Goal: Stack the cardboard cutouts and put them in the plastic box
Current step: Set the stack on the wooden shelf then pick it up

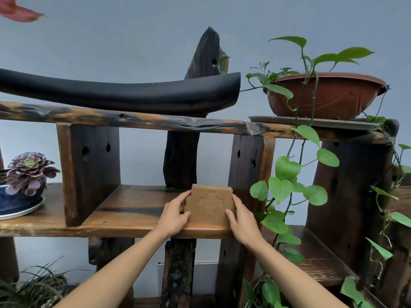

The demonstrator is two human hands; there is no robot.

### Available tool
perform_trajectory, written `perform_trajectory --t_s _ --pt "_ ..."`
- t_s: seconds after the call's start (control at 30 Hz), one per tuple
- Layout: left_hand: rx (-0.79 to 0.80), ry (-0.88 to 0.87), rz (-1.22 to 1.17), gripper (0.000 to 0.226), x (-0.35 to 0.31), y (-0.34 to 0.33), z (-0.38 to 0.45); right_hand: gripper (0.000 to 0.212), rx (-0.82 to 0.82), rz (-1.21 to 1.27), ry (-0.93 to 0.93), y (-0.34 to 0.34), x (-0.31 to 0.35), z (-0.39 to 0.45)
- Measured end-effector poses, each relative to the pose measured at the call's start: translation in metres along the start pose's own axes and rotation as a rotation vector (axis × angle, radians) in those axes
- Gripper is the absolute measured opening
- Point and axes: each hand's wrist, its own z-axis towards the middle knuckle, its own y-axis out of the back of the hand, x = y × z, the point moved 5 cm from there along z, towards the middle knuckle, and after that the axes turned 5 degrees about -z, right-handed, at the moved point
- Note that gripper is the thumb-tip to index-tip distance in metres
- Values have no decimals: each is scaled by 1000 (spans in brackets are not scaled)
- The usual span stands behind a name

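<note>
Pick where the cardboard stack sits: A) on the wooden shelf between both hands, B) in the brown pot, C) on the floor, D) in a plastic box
A: the stack rests on the shelf, left hand and right hand gripping its sides.

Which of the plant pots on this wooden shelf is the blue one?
The blue glazed pot holding the purple succulent, at the far left on a white saucer; the other, upper right, is a reddish-brown plastic bowl.

The stack of cardboard cutouts [210,205] stands on the shelf [124,210]. The left hand [175,213] is at its 9 o'clock, the right hand [241,221] at 3. The succulent pot [20,200] sits far off at 9.
</note>
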Motion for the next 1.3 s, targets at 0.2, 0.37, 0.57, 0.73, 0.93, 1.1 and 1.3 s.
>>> perform_trajectory --t_s 0.2,0.37,0.57,0.73,0.93,1.1,1.3 --pt "-33 126 -152 56 7 7 -3 43 -37 353 -145 8 -11 -4" --pt "-27 198 -340 50 9 11 -19 38 -62 580 -173 14 -11 -19" --pt "6 313 -561 47 16 10 -65 39 -26 757 -236 5 -17 -57" --pt "29 440 -651 42 40 13 -122 46 95 886 -312 -6 -15 -101" --pt "11 629 -758 41 83 17 -208 26 245 969 -454 -45 -2 -167" --pt "-88 737 -802 39 104 27 -256 32 303 1038 -594 -80 7 -209" --pt "-172 852 -846 41 132 44 -313 58 365 1039 -730 -124 20 -257"
